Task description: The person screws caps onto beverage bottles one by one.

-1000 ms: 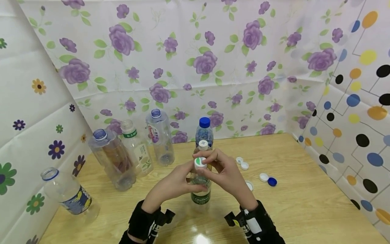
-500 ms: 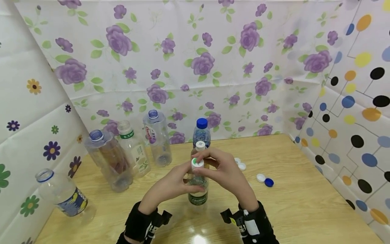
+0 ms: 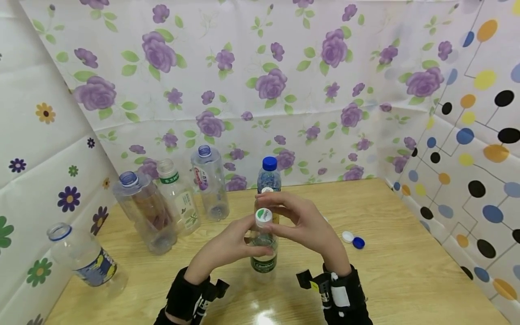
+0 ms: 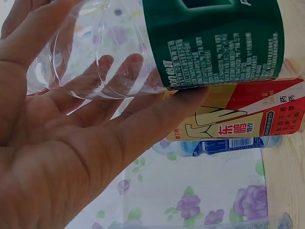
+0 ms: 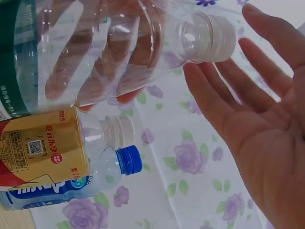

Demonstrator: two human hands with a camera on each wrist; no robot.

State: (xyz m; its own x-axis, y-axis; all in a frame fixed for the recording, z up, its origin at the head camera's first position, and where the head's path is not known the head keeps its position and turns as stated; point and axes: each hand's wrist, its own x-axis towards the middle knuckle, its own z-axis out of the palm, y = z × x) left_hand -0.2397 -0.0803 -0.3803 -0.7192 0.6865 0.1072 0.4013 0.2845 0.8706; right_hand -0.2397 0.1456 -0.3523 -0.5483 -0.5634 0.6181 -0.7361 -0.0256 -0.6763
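A clear plastic bottle (image 3: 263, 263) with a green label stands upright at the middle front of the table, its white screw cap (image 3: 264, 216) on the neck. My left hand (image 3: 227, 246) grips the bottle around its upper body, thumb on the near side and fingers behind. Around the cap, my right hand (image 3: 300, 221) holds its fingers spread and loosely bent; in the right wrist view the fingertips stand apart from the cap (image 5: 221, 39). Right behind are a bottle with a gold and red label (image 5: 43, 148) and a blue-capped bottle (image 3: 270, 171).
Several capless bottles stand at the left: one with a blue and yellow label (image 3: 97, 269), a large bluish one (image 3: 142, 212), one with a green neck band (image 3: 178, 203) and one near the wall (image 3: 211, 185). A white cap (image 3: 347, 236) and a blue cap (image 3: 359, 243) lie at the right.
My right hand has let go of the white cap; its fingers have spread and lifted slightly away, uncovering the cap's top. The left hand keeps its grip on the bottle.
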